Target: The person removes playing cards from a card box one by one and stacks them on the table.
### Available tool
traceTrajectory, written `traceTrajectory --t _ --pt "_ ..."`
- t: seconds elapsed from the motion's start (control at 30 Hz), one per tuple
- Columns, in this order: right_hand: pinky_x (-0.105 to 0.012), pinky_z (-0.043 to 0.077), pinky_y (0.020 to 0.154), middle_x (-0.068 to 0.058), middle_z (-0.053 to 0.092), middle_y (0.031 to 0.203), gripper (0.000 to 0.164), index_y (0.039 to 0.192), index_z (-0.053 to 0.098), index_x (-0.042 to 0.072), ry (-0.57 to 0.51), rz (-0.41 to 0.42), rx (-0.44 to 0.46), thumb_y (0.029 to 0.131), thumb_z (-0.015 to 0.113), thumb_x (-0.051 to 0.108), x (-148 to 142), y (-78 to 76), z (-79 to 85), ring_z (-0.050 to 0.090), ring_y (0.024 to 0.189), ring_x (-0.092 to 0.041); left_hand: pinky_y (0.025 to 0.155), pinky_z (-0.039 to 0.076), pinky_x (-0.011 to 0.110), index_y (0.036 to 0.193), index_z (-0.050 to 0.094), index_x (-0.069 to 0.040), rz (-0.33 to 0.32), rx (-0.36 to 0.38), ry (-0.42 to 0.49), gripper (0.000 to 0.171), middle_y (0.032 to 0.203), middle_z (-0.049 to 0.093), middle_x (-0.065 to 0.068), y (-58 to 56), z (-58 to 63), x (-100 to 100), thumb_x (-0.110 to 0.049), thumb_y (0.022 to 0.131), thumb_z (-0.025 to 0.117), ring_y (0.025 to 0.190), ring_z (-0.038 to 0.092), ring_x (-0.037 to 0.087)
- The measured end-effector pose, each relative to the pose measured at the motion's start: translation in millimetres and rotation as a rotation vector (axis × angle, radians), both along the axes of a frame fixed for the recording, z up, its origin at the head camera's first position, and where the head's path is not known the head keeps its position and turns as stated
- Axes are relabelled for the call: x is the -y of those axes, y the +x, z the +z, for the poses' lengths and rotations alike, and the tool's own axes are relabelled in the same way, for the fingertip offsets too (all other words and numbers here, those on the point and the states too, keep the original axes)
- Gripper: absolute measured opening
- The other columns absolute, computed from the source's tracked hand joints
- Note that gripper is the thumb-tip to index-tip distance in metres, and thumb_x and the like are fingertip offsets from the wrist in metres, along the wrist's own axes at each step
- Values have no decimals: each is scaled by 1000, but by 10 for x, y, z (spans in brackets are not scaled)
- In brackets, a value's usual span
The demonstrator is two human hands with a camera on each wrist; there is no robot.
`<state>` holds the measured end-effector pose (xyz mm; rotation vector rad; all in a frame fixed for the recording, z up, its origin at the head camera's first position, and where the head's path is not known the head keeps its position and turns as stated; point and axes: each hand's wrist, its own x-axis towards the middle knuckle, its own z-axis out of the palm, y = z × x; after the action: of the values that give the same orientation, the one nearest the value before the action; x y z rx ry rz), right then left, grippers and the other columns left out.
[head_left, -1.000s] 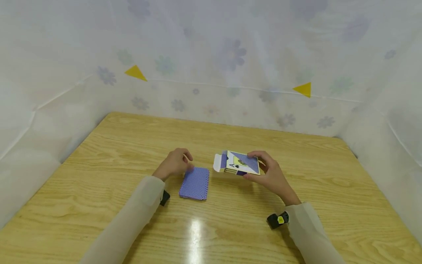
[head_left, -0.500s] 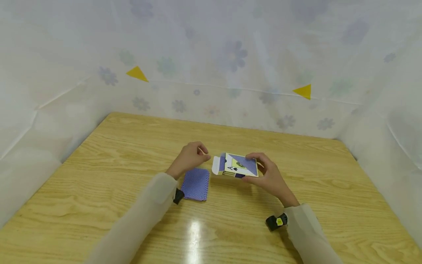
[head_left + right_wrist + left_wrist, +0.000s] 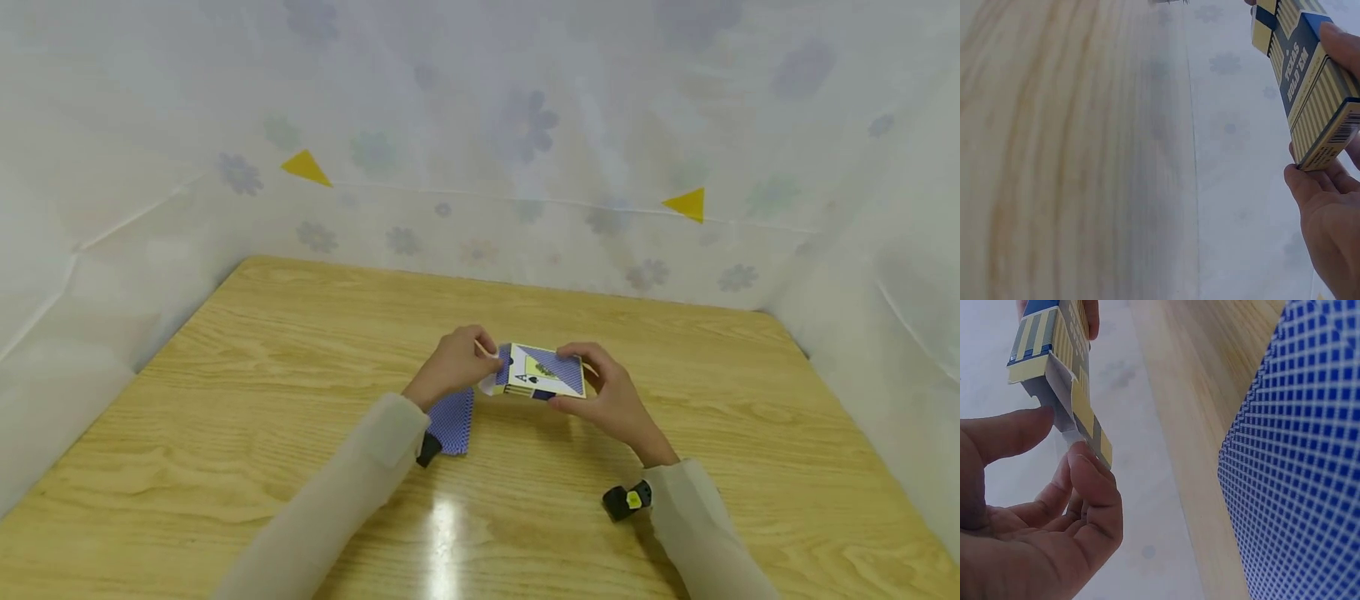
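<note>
A playing-card box (image 3: 546,372) with an ace of spades printed on it is held above the table, its top end open toward the left. My right hand (image 3: 613,393) grips its far end, thumb on the near edge and fingers on the opposite one. "TEXAS HOLD'EM" can be read on the box's striped side (image 3: 1302,69) in the right wrist view. At the open end, my left hand (image 3: 454,362) has its thumb and forefinger on the lid flap (image 3: 1090,425). Below the left wrist, a blue-checked deck of cards (image 3: 454,423) lies face down, partly covered by that arm.
The wooden table (image 3: 750,433) reaches back to a pale flowered curtain (image 3: 480,125) with two yellow triangles on it. Black wrist cameras sit at both cuffs, the left one overlapping the deck in the head view.
My left hand has moved right, from beside the deck to the box's flap, and its arm covers more of the deck. The right hand and the box have stayed nearly still.
</note>
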<state>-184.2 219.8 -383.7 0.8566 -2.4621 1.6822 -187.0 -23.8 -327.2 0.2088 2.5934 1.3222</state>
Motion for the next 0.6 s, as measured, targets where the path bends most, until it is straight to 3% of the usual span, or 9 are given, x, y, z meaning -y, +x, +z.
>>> traceTrajectory --t 0.3,0.47,0.6 --pt "-11 39 94 -21 44 133 59 126 51 5 -5 -1 1 75 78 0 2 -1 -10 45 118 -6 66 48 28 119 51 -1 -29 79 36 38 101 62 14 14 -80 -26 -17 88 67 84 61 23" --pt "-11 40 93 -20 45 133 59 126 51 4 -14 5 -9 74 78 -2 6 6 -4 46 117 -5 69 50 33 122 48 -2 -35 101 108 41 93 63 12 33 -74 7 -13 88 67 81 64 32" --pt "-11 41 93 -16 46 131 59 126 51 3 -15 0 -17 74 78 -2 -8 8 15 46 116 -5 73 50 37 123 48 -3 -16 115 134 41 94 65 12 41 -59 65 -13 88 66 86 64 32"
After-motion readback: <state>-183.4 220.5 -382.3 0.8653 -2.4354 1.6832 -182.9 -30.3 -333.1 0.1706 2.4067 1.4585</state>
